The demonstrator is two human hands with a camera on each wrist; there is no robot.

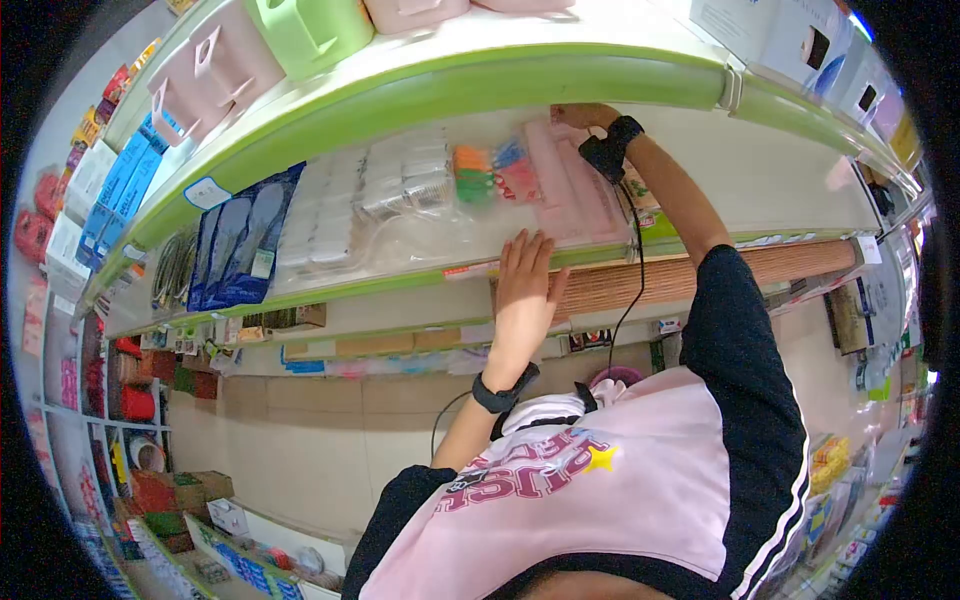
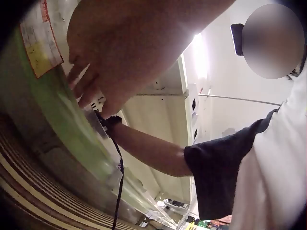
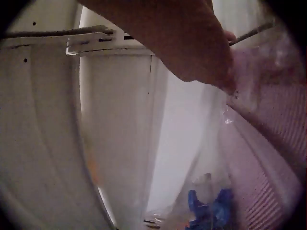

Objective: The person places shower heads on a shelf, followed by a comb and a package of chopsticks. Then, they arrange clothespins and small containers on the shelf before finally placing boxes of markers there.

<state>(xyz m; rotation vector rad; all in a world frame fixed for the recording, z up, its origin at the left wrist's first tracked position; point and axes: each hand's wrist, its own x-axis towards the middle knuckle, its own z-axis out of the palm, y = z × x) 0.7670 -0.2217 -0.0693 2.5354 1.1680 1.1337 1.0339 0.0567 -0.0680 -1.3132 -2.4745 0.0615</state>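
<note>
In the head view, the left hand (image 1: 527, 285) lies at the shelf's front edge, fingers straight and touching the front of a pink ribbed item in clear wrap (image 1: 578, 200). The right hand (image 1: 585, 115) reaches to the back of that pink item, partly under the upper shelf. The right wrist view shows the right hand (image 3: 211, 57) against the pink wrapped item (image 3: 254, 167), its fingertips hidden. Left of the pink item are bags of orange, green, blue and red pieces (image 1: 490, 175). In the left wrist view, the left hand (image 2: 108, 62) has its fingers spread at the green edge.
Clear packs (image 1: 405, 180) and blue packets (image 1: 245, 240) line the shelf to the left. Pink and green containers (image 1: 310, 35) stand on the upper shelf. A brown striped roll (image 1: 700, 275) lies below the green edge. A black cable (image 1: 640, 270) hangs from the right wrist.
</note>
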